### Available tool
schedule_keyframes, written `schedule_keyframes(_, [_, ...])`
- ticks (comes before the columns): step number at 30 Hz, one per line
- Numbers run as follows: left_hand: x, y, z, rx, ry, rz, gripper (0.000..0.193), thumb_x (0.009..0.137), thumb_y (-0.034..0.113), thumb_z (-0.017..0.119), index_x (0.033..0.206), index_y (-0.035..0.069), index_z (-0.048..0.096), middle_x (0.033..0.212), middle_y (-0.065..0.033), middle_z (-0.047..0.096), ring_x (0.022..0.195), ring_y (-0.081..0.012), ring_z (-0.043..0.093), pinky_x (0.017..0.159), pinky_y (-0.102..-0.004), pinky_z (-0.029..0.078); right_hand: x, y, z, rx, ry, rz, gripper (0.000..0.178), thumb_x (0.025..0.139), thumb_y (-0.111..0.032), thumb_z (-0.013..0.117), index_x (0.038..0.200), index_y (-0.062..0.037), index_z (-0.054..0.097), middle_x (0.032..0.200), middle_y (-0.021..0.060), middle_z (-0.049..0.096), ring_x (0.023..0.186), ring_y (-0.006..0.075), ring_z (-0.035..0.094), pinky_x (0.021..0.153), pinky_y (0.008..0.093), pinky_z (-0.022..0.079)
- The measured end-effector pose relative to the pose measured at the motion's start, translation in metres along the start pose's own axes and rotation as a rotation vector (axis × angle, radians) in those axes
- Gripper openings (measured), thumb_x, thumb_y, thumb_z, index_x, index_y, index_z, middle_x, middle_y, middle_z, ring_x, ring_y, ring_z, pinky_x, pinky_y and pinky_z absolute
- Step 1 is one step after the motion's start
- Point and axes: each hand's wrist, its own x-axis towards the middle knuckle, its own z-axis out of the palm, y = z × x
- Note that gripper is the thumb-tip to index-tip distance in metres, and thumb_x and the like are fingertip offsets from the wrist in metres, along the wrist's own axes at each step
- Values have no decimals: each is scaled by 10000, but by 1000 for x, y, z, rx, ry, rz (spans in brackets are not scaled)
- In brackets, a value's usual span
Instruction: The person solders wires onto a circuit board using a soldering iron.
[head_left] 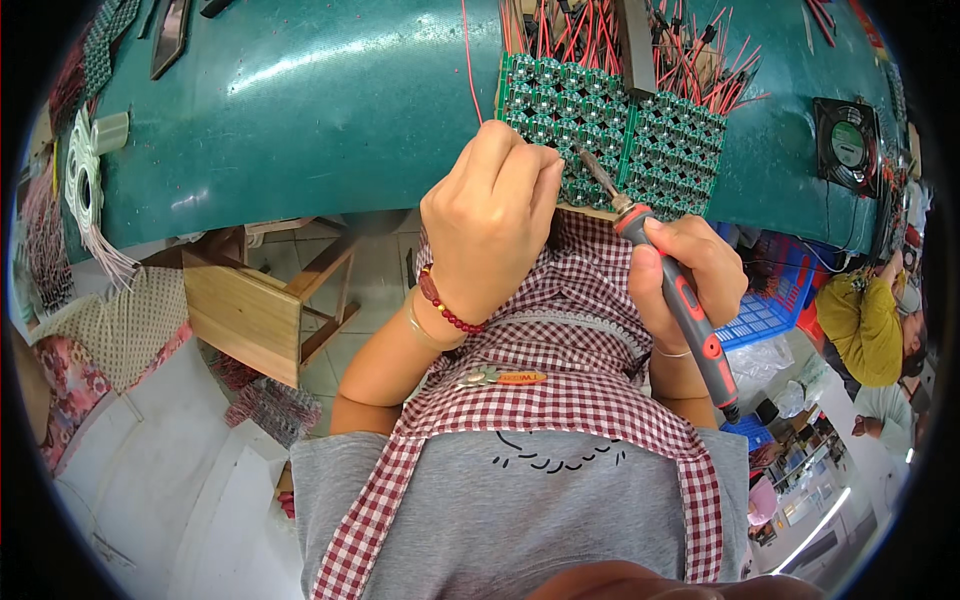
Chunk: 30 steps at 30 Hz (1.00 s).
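Note:
My right hand [705, 265] is closed around a soldering iron [688, 305] with a grey and red handle. The iron's metal tip points up and left, over the green circuit boards [675, 150], and I cannot tell whether it touches them. At the boards' lower left corner is my left hand [490, 205], fingers pinched together. A thin red wire [469, 55] runs down into this pinch; its lower end is hidden by the fingers. Many red and black wires [575, 35] stick out from the boards' far side. A dark bar [635, 45] lies across these wires.
A green mat [300, 130] covers the table. To the right stands a black fan [848, 146], with a blue crate [765, 300] below the table edge. A white round device [82, 175] sits at the far left, near a wooden stool [240, 315]. Other people are at the right.

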Motion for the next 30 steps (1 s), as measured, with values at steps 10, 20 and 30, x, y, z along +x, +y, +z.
schedule_keyframes(10, [-15,6,-17,-21,1,-29,146,734,12,767,801,51,644,769,-49,541,644,-203,597,529,-327,469,-13,-12,-14,53,20,9,177,751,-41,710,905,26,653,594,101,594,455,222,560,428,312,428])
schedule_keyframes(20, [-18,3,-8,-44,-35,-39,144,743,27,768,809,45,641,787,-53,547,659,-217,612,535,-338,482,-14,-5,2,-1,-2,-84,169,756,-7,673,909,50,630,584,88,551,443,203,528,426,305,411])
schedule_keyframes(30, [-14,4,-6,-60,3,-12,128,747,-19,773,813,21,671,762,-65,575,596,-190,591,513,-302,463,-16,-8,1,-18,-18,-66,168,768,-14,687,914,51,634,589,93,564,463,202,554,434,296,424])
